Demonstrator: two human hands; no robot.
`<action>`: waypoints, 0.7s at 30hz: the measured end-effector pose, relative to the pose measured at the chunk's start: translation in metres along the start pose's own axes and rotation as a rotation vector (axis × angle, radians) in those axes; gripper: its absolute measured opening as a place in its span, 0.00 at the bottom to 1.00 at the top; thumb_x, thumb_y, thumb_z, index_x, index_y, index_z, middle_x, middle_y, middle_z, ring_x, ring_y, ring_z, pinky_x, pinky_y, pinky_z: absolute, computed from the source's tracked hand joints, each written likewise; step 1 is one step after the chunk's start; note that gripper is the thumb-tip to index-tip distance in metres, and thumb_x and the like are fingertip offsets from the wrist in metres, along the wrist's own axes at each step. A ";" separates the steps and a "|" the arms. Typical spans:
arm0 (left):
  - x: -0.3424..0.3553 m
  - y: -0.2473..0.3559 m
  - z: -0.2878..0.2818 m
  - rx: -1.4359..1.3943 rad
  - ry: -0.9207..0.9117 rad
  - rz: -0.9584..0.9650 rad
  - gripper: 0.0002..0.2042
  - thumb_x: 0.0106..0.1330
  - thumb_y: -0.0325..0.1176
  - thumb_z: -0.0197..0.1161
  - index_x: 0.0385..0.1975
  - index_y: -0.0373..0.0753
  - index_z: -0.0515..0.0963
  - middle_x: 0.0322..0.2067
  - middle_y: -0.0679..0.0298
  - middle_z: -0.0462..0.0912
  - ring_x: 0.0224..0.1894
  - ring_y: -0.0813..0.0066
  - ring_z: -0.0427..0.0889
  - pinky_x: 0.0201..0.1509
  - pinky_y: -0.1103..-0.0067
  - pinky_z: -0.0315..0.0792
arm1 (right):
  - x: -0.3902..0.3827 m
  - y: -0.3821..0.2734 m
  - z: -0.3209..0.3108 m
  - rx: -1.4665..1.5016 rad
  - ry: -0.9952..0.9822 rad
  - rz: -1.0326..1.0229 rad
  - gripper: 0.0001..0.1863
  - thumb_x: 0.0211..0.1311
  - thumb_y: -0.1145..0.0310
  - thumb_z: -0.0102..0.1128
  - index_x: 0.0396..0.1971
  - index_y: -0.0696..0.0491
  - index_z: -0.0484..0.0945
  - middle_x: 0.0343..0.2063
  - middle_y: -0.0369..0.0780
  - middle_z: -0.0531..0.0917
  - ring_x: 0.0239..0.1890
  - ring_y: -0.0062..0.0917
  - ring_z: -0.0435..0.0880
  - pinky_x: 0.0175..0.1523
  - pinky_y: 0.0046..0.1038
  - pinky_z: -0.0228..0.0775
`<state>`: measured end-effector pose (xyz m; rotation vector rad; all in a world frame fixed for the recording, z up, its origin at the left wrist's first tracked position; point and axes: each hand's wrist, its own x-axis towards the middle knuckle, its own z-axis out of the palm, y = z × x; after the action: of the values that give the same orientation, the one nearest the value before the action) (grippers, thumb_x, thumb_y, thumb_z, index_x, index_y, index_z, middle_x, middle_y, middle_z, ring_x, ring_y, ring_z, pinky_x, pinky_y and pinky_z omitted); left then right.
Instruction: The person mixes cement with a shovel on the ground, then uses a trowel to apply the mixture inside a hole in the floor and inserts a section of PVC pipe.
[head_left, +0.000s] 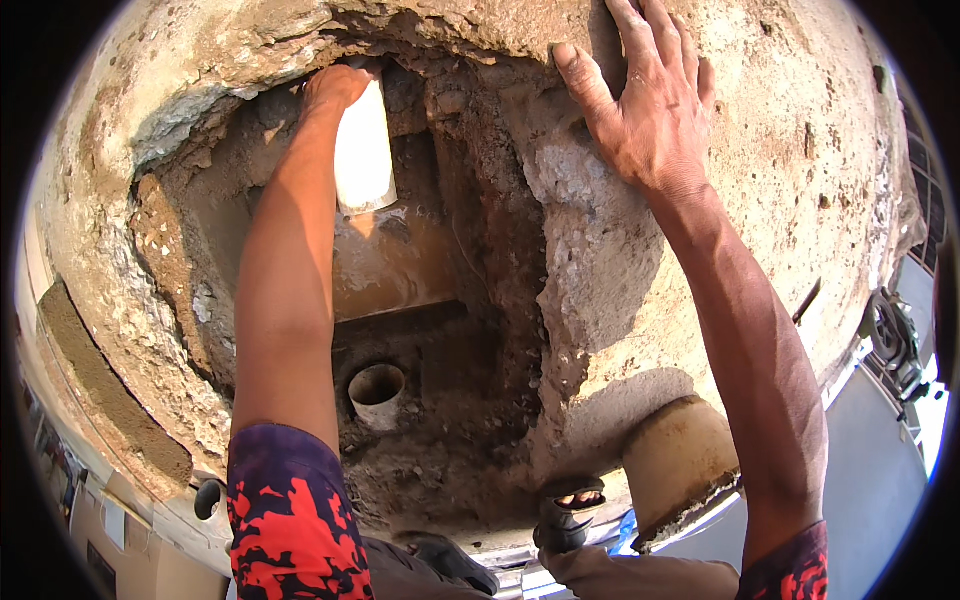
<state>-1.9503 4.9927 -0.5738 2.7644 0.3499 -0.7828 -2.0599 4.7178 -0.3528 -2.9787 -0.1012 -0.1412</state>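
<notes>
- Holding the white pipe (364,150) at its upper end, our left hand (335,88) reaches deep into the hole broken in the rough wall (800,150); its grip is closed around the top of the pipe, though the fingers themselves are mostly hidden behind it.
- We see the pipe standing roughly upright inside the hole, its lower cut end hanging free just above a brownish flat slab (395,265), and its top tucked under the broken edge of the plaster.
- We judge the pipe to be light, stiff plastic, smooth and probably dusty, so it could slip or twist in a one-handed hold; taking it around the body, near the top as now, looks sound, and a second hold lower down would steady the free end.
- Our right hand (650,100) is not gripping anything: it lies flat and spread on the wall beside the hole, thumb at the broken edge, bracing us.
- We would keep clear of the crumbly, jagged edges of the hole, which look sharp and likely to shed grit.
- Lower in the hole, well apart from the white pipe, sits the open mouth of a second pipe (377,388), set in rubble.
- Near the lower edge of the view we see a sandalled foot (570,510) and a thick, dirty cylinder (680,465).
</notes>
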 end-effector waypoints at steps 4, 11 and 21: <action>-0.017 -0.001 0.006 -0.080 0.161 0.039 0.27 0.57 0.51 0.59 0.44 0.30 0.78 0.47 0.42 0.77 0.52 0.49 0.76 0.58 0.65 0.67 | 0.002 0.004 -0.003 -0.015 -0.046 0.039 0.37 0.61 0.44 0.49 0.62 0.56 0.61 0.64 0.52 0.58 0.68 0.45 0.52 0.68 0.52 0.40; -0.027 -0.004 0.015 -0.131 0.384 0.141 0.22 0.57 0.48 0.62 0.36 0.31 0.81 0.37 0.44 0.82 0.42 0.50 0.81 0.51 0.66 0.73 | 0.001 0.000 -0.001 -0.009 -0.064 0.056 0.37 0.61 0.44 0.48 0.63 0.56 0.60 0.64 0.52 0.58 0.68 0.45 0.51 0.68 0.52 0.38; -0.036 -0.009 0.011 -0.157 0.293 0.125 0.33 0.56 0.57 0.61 0.51 0.31 0.74 0.52 0.42 0.74 0.55 0.50 0.74 0.58 0.66 0.67 | -0.002 -0.003 -0.009 0.027 -0.017 0.058 0.37 0.61 0.45 0.49 0.63 0.55 0.60 0.65 0.50 0.57 0.69 0.44 0.49 0.69 0.52 0.37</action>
<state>-1.9883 4.9916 -0.5650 2.7193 0.2747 -0.3056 -2.0632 4.7193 -0.3442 -2.9523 -0.0182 -0.1071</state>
